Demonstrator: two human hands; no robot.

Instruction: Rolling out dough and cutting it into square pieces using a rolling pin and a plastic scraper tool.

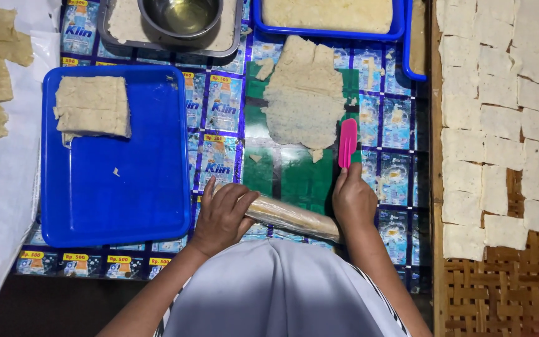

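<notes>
The left hand lies palm-down w/ fingers curled over one end of a rolling pin, which lies across the worktop right in front of the person, wrapped in what looks like clear plastic. The right hand is closed around the handle of a pink scraper, blade pointing away toward a thin, ragged dough sheet spread flat in the middle of the worktop; the right wrist sits at the pin's other end.

Handling, judged: the sheet looks v. thin, soft and easy to tear, edges already crumbly, so it's best lifted from underneath w/ the scraper, not pinched. The pin looks stiff and fairly light; its plastic skin is prob. slippery, so ends are the place to grip.

Surface: glossy printed plastic sheeting, blue and green. To the left, a blue tray holding a folded dough stack. At the far edge, a metal bowl in a grey tray and another blue tray w/ a pale slab. To the right, a woven mat carrying rows of cut squares, close together. Far left, white paper w/ darker pieces. Lighting dim at the near edge.
</notes>
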